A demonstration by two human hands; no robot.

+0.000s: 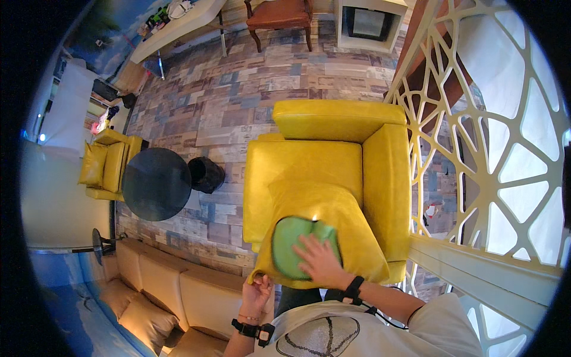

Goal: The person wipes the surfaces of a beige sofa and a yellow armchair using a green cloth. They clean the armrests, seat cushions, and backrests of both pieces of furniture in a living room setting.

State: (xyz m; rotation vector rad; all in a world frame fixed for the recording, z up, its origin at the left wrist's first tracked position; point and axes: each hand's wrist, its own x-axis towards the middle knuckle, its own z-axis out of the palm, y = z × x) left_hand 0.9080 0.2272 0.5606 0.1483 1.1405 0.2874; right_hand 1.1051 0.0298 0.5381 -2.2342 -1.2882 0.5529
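A yellow leather-like cushion (348,223) lies tilted on the seat of a yellow armchair (303,160), close in front of me. My left hand (258,288) pinches the cushion's lower left corner between thumb and fingers. My right hand (322,263) is spread over a green cloth (285,245) and presses it against the cushion's face. The cloth's right part is bunched and a little blurred. The palm covers some of the cloth, so how firmly the fingers grip it does not show. A black band sits on each wrist.
A white cut-out partition (482,192) stands right of the armchair. To the left are a round dark table (156,184), a black bin (206,175) and another yellow armchair (116,160). A tan sofa (196,285) is at lower left, a brown chair (279,15) at the top.
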